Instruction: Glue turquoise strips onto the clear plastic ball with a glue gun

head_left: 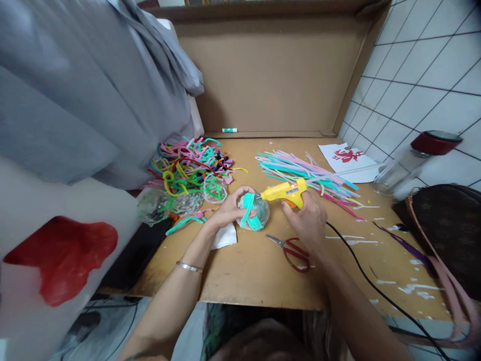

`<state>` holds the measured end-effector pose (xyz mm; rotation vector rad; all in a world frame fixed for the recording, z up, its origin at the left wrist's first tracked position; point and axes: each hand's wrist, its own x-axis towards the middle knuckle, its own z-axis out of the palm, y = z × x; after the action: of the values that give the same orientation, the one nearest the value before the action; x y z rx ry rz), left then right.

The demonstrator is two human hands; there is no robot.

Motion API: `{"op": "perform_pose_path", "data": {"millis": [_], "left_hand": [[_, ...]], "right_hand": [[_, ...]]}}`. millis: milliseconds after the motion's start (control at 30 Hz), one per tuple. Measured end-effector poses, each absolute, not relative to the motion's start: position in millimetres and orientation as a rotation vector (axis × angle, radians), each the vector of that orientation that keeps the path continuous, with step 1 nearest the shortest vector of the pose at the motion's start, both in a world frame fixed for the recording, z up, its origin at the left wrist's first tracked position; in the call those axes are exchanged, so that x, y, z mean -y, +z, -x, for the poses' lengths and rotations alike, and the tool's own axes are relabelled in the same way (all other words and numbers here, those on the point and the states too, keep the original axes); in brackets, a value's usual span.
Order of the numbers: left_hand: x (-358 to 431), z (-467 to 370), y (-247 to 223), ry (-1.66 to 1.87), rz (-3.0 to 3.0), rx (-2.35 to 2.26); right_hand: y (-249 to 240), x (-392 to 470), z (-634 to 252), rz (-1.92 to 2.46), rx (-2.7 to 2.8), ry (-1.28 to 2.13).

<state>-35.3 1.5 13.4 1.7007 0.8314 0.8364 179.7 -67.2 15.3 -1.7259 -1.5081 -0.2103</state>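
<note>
My left hand (233, 208) is closed round a clear round ball (265, 213) that looks like plastic or glass. Turquoise pipe cleaners (249, 208) run across its front in bands. In my right hand (308, 216) is a yellow hot glue gun (283, 191), gripped by its handle, a glue stick poking from its back. Its nozzle points left and meets, or nearly meets, the ball's upper edge; exact contact I cannot tell. Red-handled scissors (295, 254) lie on the table below my right hand. A piece of white paper or tissue (225, 236) sits beneath my left wrist.
Tangled colourful pipe cleaners (188, 165) are heaped at the left, by clear balls (188, 203). Straight pipe cleaners (300, 168) lie behind the glue gun. A black cord (361, 268) crosses the right side. A bottle (404, 168) and brown bag (447, 230) stand far right.
</note>
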Motion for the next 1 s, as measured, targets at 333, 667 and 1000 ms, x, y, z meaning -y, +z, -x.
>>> {"op": "perform_pose_path", "data": {"millis": [333,667,1000], "left_hand": [[1,34,16,0.834,-1.620,-0.809],[3,33,19,0.825,-1.621,-0.818],[6,32,23,0.825,-1.626,-0.816]], "right_hand": [[26,61,-188,1.664,1.387,0.346],[-21,39,-207,1.771,1.399,0.103],[-27,34,-208,1.942,1.474,0.116]]}}
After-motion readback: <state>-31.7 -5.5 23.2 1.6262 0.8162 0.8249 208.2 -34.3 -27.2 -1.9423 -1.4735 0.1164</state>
